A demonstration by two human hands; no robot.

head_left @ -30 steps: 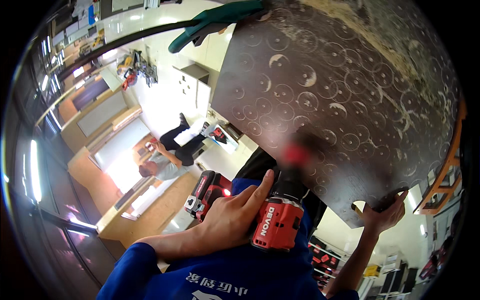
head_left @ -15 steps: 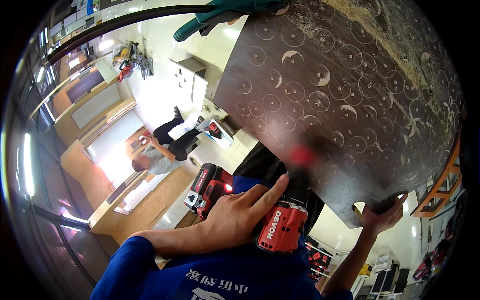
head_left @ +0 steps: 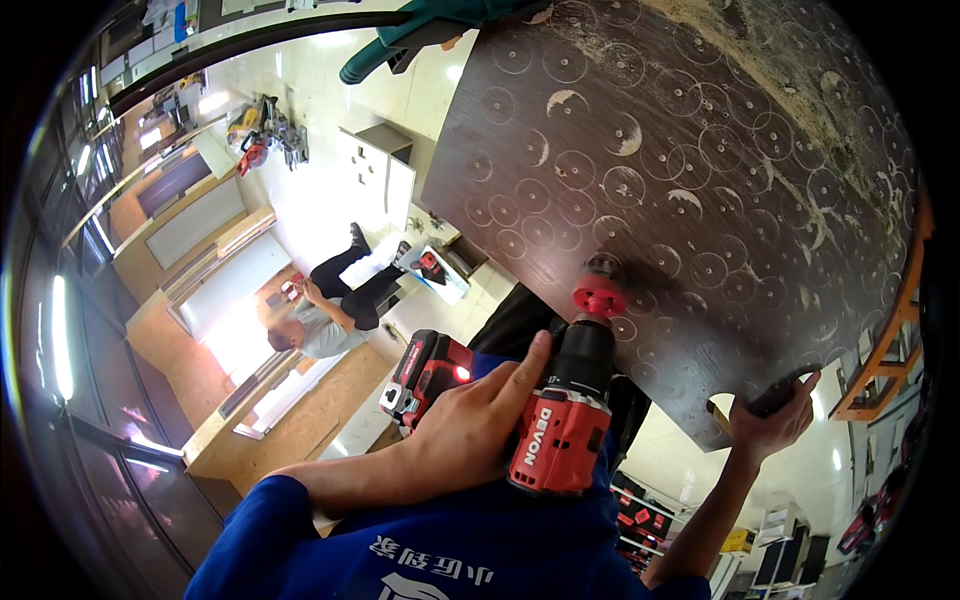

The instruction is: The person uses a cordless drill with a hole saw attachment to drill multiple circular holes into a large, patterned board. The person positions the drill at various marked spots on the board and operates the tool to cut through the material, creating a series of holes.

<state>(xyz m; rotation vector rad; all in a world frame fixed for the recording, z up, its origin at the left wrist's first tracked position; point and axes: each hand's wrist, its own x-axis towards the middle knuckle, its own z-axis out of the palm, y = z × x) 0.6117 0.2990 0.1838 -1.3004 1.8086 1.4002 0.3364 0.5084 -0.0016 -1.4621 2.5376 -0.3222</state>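
Note:
My left hand is wrapped round the grip of a red and black cordless drill, its index finger stretched along the body. In the drill's chuck sits a red hole-cutting bit with a dark toothed end. The bit points at the dark brown board, which is covered with scored circles and small holes; whether it touches the surface I cannot tell. At the board's near right corner, beside a round cutout, my right hand has its fingers closed round a small black object.
Sawdust lies along the board's far right. A green power tool rests at its far left edge. An orange frame stands to the right. On the left, another person sits beside wooden panels. A mitre saw stands further off.
The bit was a blur half a second ago and now shows sharply. The drill sits slightly higher in view, and the view has shifted a little. Both hands keep their grips.

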